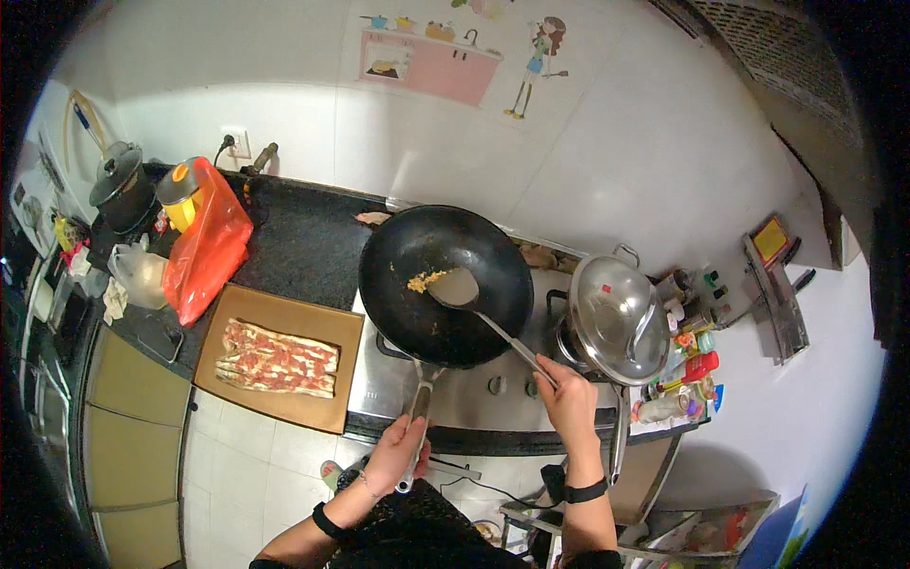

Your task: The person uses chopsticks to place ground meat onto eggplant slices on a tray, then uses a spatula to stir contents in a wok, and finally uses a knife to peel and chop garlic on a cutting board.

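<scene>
A black wok (398, 303) sits over the stove, with a small heap of yellowish chopped bits (423, 282) on its inner surface. My left hand (396, 453) is closed round the wok's metal handle. In my right hand (571, 400) is the long handle of a metal spatula (456, 287), whose blade rests in the wok beside the chopped bits. To the left, strips of something pale topped with reddish minced filling (275, 357) lie side by side on a brown tray (220, 389).
A lidded steel pan (614, 313) stands right of the wok, its handle reaching past the counter edge. Bottles and jars (678, 379) crowd the right end. An orange plastic bag (210, 248), a yellow kettle (178, 194) and a dark pot (123, 190) stand at the left.
</scene>
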A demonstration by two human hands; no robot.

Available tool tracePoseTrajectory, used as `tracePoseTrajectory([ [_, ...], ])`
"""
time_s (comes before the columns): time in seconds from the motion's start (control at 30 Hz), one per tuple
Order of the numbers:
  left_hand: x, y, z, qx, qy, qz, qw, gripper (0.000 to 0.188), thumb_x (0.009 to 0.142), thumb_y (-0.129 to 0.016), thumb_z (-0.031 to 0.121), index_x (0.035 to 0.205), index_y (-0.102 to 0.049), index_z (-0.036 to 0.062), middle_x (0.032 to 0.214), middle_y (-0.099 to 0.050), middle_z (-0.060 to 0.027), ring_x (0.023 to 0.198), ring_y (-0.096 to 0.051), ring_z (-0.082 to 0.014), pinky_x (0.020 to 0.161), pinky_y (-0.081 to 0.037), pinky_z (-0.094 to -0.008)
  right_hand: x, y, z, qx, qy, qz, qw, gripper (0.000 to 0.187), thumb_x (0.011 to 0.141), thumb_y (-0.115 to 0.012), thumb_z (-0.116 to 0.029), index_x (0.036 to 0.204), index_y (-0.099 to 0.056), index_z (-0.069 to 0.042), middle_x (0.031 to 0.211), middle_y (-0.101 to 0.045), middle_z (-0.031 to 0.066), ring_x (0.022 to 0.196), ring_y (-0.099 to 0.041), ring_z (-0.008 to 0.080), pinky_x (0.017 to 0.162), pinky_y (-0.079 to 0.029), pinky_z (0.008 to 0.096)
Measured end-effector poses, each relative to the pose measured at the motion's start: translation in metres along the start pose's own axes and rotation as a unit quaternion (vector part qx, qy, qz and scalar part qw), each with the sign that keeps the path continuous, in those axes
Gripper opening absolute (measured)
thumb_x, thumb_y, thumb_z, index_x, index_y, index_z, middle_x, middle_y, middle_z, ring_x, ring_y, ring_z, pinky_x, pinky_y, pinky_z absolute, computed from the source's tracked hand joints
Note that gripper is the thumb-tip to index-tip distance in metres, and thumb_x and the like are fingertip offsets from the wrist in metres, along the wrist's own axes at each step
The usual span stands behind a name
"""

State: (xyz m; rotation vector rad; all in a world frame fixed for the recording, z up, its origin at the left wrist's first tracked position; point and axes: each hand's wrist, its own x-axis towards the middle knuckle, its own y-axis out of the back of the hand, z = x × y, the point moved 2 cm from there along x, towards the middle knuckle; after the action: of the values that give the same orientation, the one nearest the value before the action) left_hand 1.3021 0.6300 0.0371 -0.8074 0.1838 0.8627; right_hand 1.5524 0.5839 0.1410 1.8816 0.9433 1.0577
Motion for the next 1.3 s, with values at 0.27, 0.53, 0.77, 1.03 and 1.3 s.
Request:
tracePoseTrajectory([
  [0.27, -0.003, 0.017, -0.002, -0.058, 0.034, -0.061, 0.996, 0.047, 0.098, -0.035, 0.049, 0.117, -0.048, 0.0076, 0.071, -0.057, -0.0057, 0.057, -0.059, -0.0173, 0.050, -0.050, -0.0280, -0.008, -0.010, 0.012, -0.008, -0.017, -0.006, 1.000, 0.025, 0.082, -0.066, -0.022, 0.105, -0.068, -0.014, 0.087, -0.068, 0.0137, 0.072, -0.065, 0.0324, 0.061, -0.051, 0.0394],
  [0.53, -0.011, 0.061, -0.025, -0.055, 0.035, -0.056, 0.996, 0.063, 0.097, -0.025, 0.056, 0.123, -0.046, 0.0021, 0.092, -0.066, -0.0133, 0.080, -0.067, -0.0265, 0.074, -0.056, -0.0393, -0.017, -0.002, -0.001, -0.023, -0.001, 0.009, 1.000, 0.024, 0.082, -0.065, -0.021, 0.105, -0.067, -0.013, 0.080, -0.067, 0.0156, 0.070, -0.065, 0.0333, 0.061, -0.051, 0.0409],
  [0.77, -0.018, 0.083, -0.058, 0.086, 0.060, -0.087, 0.991, 0.052, 0.099, -0.035, 0.044, 0.127, -0.043, 0.0005, 0.099, -0.064, -0.0155, 0.082, -0.066, -0.0253, 0.071, -0.055, -0.0366, -0.013, -0.004, -0.006, -0.045, -0.055, -0.040, 0.997, 0.027, 0.080, -0.068, -0.023, 0.105, -0.068, -0.014, 0.088, -0.068, 0.0139, 0.080, -0.065, 0.0322, 0.067, -0.052, 0.0401],
  [1.03, 0.002, 0.060, -0.083, 0.044, 0.139, -0.092, 0.985, 0.062, 0.094, -0.047, 0.049, 0.128, -0.039, -0.0019, 0.087, -0.061, -0.0172, 0.071, -0.064, -0.0279, 0.064, -0.055, -0.0373, -0.035, 0.006, -0.004, -0.028, -0.097, -0.088, 0.991, 0.034, 0.084, -0.064, -0.029, 0.111, -0.062, -0.009, 0.090, -0.067, 0.0152, 0.081, -0.064, 0.0355, 0.067, -0.050, 0.0440],
  [1.3, 0.027, 0.043, -0.115, 0.133, 0.174, -0.068, 0.973, 0.053, 0.094, -0.045, 0.053, 0.118, -0.052, 0.0061, 0.094, -0.062, -0.0121, 0.084, -0.062, -0.0262, 0.073, -0.050, -0.0389, -0.122, 0.152, 0.137, 0.095, -0.190, 0.167, 0.963, 0.022, 0.090, -0.062, -0.017, 0.105, -0.066, -0.001, 0.078, -0.066, 0.0039, 0.069, -0.061, 0.0104, 0.066, -0.051, 0.0269],
])
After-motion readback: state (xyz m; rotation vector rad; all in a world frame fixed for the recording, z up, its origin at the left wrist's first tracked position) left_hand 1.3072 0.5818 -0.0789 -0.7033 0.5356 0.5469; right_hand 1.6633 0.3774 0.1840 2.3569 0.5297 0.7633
